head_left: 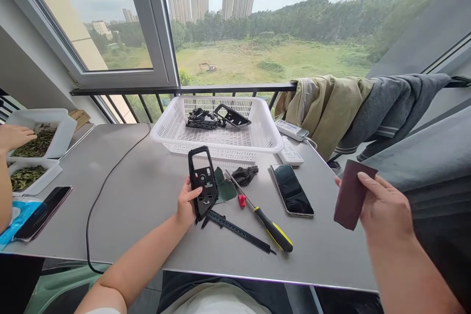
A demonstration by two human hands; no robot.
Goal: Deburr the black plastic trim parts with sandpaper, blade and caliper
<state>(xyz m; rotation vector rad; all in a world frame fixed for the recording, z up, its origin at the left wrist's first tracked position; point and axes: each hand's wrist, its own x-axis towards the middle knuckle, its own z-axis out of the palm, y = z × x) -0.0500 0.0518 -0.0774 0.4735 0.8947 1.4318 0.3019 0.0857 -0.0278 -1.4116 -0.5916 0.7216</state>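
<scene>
Two hands, two things: the left hand [186,201] has its fingers shut around a black plastic frame [201,191], which looks light and stiff, easy to hold by its edge — the right hand [386,211] pinches a dark sheet of sandpaper [351,196] between its fingers and thumb — it looks thin and bendy.

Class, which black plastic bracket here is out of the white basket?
The cut-out black bracket held in the left hand; the other bracket lies inside the white plastic basket beside a heap of black parts.
</scene>
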